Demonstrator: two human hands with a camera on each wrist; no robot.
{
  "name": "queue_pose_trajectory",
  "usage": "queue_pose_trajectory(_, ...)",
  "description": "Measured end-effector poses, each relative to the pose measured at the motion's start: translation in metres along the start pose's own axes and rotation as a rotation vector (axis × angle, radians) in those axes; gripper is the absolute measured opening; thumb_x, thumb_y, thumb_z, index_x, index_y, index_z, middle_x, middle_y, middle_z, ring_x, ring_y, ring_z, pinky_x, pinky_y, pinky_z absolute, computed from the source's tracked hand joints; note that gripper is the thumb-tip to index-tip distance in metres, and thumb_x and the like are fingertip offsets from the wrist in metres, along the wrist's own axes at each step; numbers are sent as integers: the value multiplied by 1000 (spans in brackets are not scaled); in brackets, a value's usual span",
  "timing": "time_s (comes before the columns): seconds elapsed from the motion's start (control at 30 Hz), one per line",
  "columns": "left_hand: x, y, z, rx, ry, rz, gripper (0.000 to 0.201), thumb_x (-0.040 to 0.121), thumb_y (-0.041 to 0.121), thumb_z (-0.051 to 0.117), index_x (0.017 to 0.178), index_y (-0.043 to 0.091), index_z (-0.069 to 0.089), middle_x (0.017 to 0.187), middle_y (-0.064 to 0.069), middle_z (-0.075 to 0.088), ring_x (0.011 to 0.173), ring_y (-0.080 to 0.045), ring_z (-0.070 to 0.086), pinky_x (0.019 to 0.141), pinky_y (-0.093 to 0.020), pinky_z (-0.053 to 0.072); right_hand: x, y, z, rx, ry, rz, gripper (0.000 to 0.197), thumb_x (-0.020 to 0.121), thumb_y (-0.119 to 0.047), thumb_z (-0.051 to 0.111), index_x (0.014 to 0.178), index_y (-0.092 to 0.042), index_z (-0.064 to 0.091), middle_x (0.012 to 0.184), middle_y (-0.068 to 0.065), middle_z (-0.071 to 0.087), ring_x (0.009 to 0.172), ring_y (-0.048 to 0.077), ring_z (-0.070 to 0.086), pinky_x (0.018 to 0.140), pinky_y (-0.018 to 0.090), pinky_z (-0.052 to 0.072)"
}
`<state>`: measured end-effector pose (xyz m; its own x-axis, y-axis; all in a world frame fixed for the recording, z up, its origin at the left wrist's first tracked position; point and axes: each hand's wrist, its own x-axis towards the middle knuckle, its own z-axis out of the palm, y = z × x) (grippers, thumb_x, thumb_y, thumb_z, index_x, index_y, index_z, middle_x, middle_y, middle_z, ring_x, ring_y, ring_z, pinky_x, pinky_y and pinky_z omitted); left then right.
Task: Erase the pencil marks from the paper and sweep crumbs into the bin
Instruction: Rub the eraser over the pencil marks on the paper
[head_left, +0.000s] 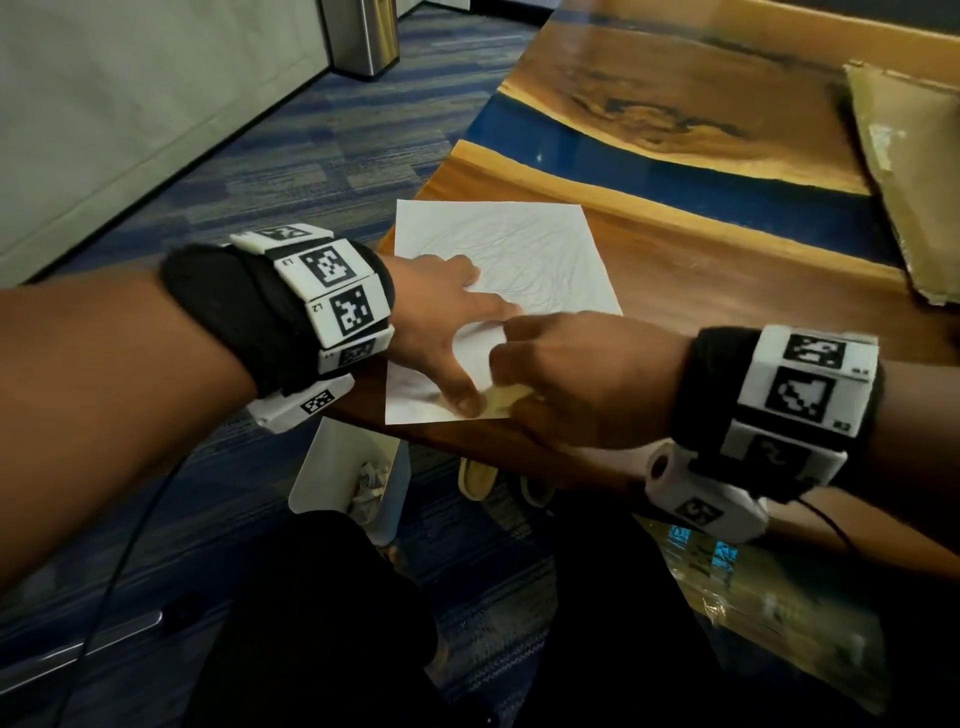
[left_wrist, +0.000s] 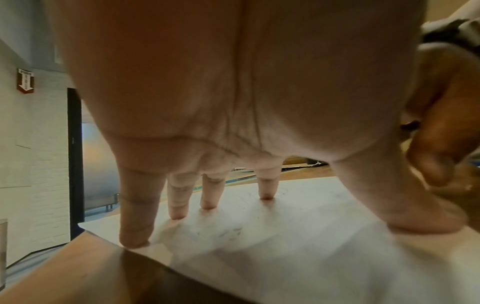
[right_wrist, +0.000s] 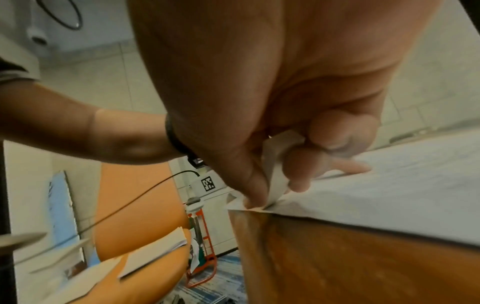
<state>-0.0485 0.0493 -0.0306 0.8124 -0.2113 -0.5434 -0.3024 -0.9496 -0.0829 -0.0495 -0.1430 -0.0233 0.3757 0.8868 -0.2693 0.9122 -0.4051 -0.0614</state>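
White paper with faint pencil marks, lying flat at the near corner of a wooden table with a blue resin band, directly under both hands. Beyond the grip, farther along the tabletop, a worn sheet of cardboard. Below the grip, off the table edge, a small white bin on blue patterned carpet, crumpled scraps inside. Far past the left hand, a metal can against a pale wall. Left hand spread wide, fingers straight and apart, tips and thumb pressing down on the sheet, holding nothing. Right hand just beside the left thumb, touching it or nearly so, fingers curled and pinched closed around a pale eraser, its lower end against the paper near the sheet's near edge. Tracker bands with black-and-white markers on both wrists, a cable trailing from the left one. Eraser mostly buried between thumb and fingers; only a pale sliver visible from above, blurred. Exact shape of the eraser hard to tell. Crumbs on the sheet too small to make out. From the right wrist, an orange chair with loose papers, blurred. Bin partly hidden behind the left forearm band.
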Motion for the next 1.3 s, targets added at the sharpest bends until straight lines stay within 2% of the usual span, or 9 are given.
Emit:
queue_pose_trajectory(0.2,2,1,-2,6,-31,-12,119,58,87,65,153,53,1,161,-8,11,144,-36,26,110,-55,37,4,38,-7,-50,22,245,26,97,-31,50,120,-22,56,112,-1,51,81,17,52,66,29,43)
queue_pose_trajectory(0.33,2,-2,-2,-4,-34,0,118,57,87,67,150,57,2,160,-8,11,144,-36,25,111,-54,36,-1,14,1,-7,-24,9,23,96,-35,52,117,-26,54,105,-7,43,82,16,53,68,31,47)
queue_pose_trajectory(0.47,2,0,-3,14,-44,-13,120,58,87,65,151,57,-5,163,-7,7,146,-35,23,112,-54,35,5,45,-5,-25,34,228,26,96,-33,51,120,-24,56,112,-1,52,82,15,52,70,30,47)
queue_pose_trajectory(0.63,4,-1,-5,-9,-43,-7,118,49,93,64,146,62,3,157,-8,15,141,-36,29,108,-54,39,0,12,1,-20,-18,-49,23,96,-34,51,116,-24,55,106,-5,44,80,15,50,67,28,42)
queue_pose_trajectory(0.77,4,0,-5,0,-42,-22,118,54,90,64,149,60,0,159,-9,12,142,-37,28,109,-54,38,5,36,-9,-24,16,153,26,95,-32,54,120,-24,58,108,-6,49,80,11,49,67,25,40)
queue_pose_trajectory(0.93,4,0,-6,-10,-30,-12,118,52,92,63,146,64,-3,159,-9,13,142,-37,29,108,-54,38,-2,-1,0,3,-50,-101,25,97,-40,49,117,-28,56,108,-5,48,83,12,53,71,27,48)
queue_pose_trajectory(1.1,3,1,-6,-16,-35,-9,115,53,90,65,145,65,2,155,-11,18,138,-37,33,106,-54,41,7,30,-9,-9,11,149,28,94,-32,56,121,-25,58,109,-4,51,84,12,49,62,19,37)
queue_pose_trajectory(1.23,1,2,-7,-15,-30,-5,110,54,90,65,144,65,6,154,-9,21,138,-36,32,105,-53,40,5,5,-2,23,-18,-51,26,94,-36,56,117,-26,58,113,-4,49,88,14,54,73,28,49)
queue_pose_trajectory(1.3,1,2,-7,-5,-30,-9,111,55,89,64,145,64,5,155,-10,20,138,-36,32,106,-53,40,11,19,-6,36,-11,27,26,94,-34,57,119,-26,60,113,-4,53,89,11,52,76,26,46)
